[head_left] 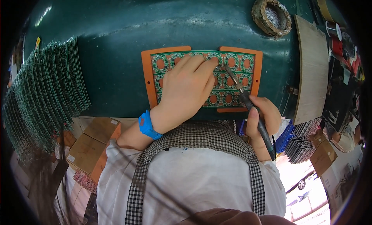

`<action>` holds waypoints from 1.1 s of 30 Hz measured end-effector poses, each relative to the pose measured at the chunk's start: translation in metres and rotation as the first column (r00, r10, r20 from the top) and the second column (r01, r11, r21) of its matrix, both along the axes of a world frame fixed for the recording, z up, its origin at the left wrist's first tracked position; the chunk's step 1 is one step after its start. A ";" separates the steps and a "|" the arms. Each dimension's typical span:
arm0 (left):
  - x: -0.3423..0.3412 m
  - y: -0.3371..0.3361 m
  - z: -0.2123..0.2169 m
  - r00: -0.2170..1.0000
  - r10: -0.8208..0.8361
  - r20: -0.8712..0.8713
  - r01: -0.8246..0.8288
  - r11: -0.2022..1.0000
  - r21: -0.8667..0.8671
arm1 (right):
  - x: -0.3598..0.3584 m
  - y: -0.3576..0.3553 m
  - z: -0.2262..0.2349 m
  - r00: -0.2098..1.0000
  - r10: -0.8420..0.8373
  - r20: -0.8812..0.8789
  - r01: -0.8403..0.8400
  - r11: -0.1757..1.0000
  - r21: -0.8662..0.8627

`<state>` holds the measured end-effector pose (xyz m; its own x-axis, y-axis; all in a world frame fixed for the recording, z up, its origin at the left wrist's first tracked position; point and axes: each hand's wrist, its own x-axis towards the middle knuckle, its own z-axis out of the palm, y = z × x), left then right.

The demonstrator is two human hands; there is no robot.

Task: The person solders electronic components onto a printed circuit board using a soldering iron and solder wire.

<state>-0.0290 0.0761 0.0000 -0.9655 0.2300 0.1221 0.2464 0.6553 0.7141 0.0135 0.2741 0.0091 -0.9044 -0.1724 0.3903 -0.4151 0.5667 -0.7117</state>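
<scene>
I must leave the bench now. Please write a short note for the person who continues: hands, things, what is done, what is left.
Left hand: flat on the green circuit panel, fingers pressing near its top row.
Right hand: holds the soldering iron, tip at the panel beside the left fingertips.
Panel lies in the orange frame on the green table.
Stack of green boards stands at left.
Done and left: finished joints cannot be told from this view.

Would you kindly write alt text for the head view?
A left hand presses on a green circuit panel in an orange frame while the right hand touches a soldering iron to it. Stacked boards stand at left.
</scene>
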 end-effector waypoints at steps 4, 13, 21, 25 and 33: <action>0.017 -0.003 0.001 0.999 0.003 0.036 -0.006 0.998 0.067 | 0.010 0.004 0.003 1.000 -0.016 -0.014 0.015 0.998 -0.064; 0.025 -0.001 -0.003 0.995 -0.087 -0.046 0.085 0.996 -0.034 | 0.015 0.003 0.003 0.998 0.053 -0.046 -0.052 0.998 0.024; 0.043 -0.007 0.004 0.990 -0.095 0.106 0.094 0.995 0.021 | 0.040 0.015 0.003 0.998 0.044 -0.053 -0.046 0.997 -0.055; 0.050 -0.005 -0.001 0.993 -0.112 0.036 0.111 0.993 0.034 | 0.045 0.011 0.002 0.996 0.075 -0.046 -0.076 0.997 -0.022; 0.051 -0.008 0.001 0.986 -0.169 -0.016 0.166 0.980 -0.111 | 0.058 0.005 -0.001 0.998 0.026 -0.058 -0.027 1.000 -0.015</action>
<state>0.0220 0.0682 0.0014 -0.9093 0.4011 0.1108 0.3757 0.6769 0.6329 0.0710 0.2794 0.0082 -0.8756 -0.1893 0.4443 -0.4703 0.5439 -0.6950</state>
